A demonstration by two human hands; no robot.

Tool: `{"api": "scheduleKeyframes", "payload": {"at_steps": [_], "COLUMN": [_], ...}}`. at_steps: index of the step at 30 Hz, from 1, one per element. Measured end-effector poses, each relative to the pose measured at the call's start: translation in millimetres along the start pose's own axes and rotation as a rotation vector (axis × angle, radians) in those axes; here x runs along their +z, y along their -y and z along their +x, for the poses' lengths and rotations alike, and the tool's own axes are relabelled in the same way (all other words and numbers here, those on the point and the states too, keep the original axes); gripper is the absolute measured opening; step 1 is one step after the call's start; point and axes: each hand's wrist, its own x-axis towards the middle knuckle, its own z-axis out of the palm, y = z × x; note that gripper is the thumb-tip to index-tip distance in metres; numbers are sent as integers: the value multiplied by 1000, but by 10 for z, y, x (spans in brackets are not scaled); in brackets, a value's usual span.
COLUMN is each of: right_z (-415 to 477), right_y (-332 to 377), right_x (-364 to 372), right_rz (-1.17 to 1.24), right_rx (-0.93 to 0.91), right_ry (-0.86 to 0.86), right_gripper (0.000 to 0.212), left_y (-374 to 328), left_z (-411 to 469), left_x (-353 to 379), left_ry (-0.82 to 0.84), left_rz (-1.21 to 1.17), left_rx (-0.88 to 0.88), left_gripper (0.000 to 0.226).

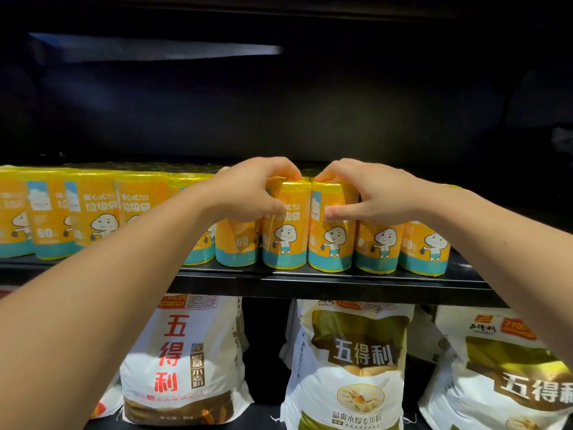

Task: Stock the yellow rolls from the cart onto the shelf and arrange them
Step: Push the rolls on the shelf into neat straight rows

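Your left hand (248, 193) gripped one yellow roll (286, 243) at its top, your right hand (369, 197) the neighbour roll (331, 246), fingers (279, 172) curled over the rims; both stood on the shelf (310, 283) below the fingers. They seemed light, soft and film-slippery, so gripping around the body looked safer

Ten front-row yellow rolls (285, 240) are standing under and beside left hand (248, 193), right hand (366, 197); three flour sacks (350, 361) are sitting below them.
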Motion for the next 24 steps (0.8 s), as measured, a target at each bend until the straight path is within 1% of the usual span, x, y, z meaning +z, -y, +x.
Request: {"api": "scheduleKeyframes", "payload": {"at_steps": [4,10,13,15,17,19,21,24], "right_z": [7,-18,-36,-31,-8,20,56,148], "right_y": [-17,10,33,67,97,135,205,344], "right_x": [12,-23,-65,-98,-118,-119,-91,11], "right_rz": [-14,-49,-146,-243,-310,-299,-240,-206], "right_rx": [-17,-35,-39,-39,-45,-50,-48,-46], "right_ry": [-7,8,12,9,-5,-37,-74,-103], "right_gripper": [60,60,62,63,65,69,72,68], "left_y": [-42,-18,23,56,115,211,329,431], "left_z": [-36,-61,-110,-152,-179,-186,-183,-179], "left_x": [49,109,91,58,-3,-67,-107,-118], "left_ry": [-49,-144,-156,-209,-276,-300,-286,-227], "left_rz": [63,164,181,234,320,366,401,428], "left_rx": [6,73,138,170,150,74,-3,-45], "left_gripper": [53,51,53,53,53,53,53,57]}}
